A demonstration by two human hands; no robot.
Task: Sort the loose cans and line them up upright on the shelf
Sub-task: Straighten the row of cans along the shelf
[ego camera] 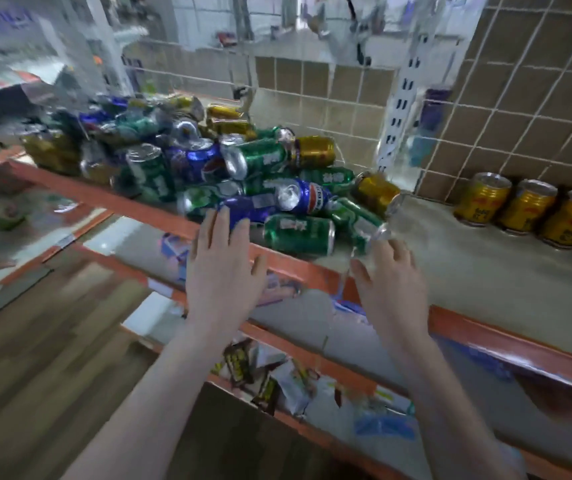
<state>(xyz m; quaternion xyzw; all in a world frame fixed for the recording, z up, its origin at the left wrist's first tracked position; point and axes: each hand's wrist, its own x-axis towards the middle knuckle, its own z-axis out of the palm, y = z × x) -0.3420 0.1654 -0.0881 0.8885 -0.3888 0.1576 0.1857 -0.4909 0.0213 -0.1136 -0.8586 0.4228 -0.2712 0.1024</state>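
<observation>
A heap of loose cans (208, 161), green, blue and gold, lies on its side across the left and middle of the shelf (478, 271). Several gold cans (483, 199) stand upright in a row at the far right against the tiled wall. My left hand (224, 261) has straight fingers, whose tips touch a lying blue can (246, 209) at the heap's front edge. My right hand (390, 275) reaches up with spread fingers just below a lying green can (357, 220), holding nothing. Another green can (300, 233) lies between the hands.
The shelf has an orange front rail (485, 336). Lower shelves below hold snack packets (263, 375) and blue packages. A white slotted upright (400, 109) stands at the back. Brown tiled wall (537, 98) is behind the shelf. The view is motion-blurred.
</observation>
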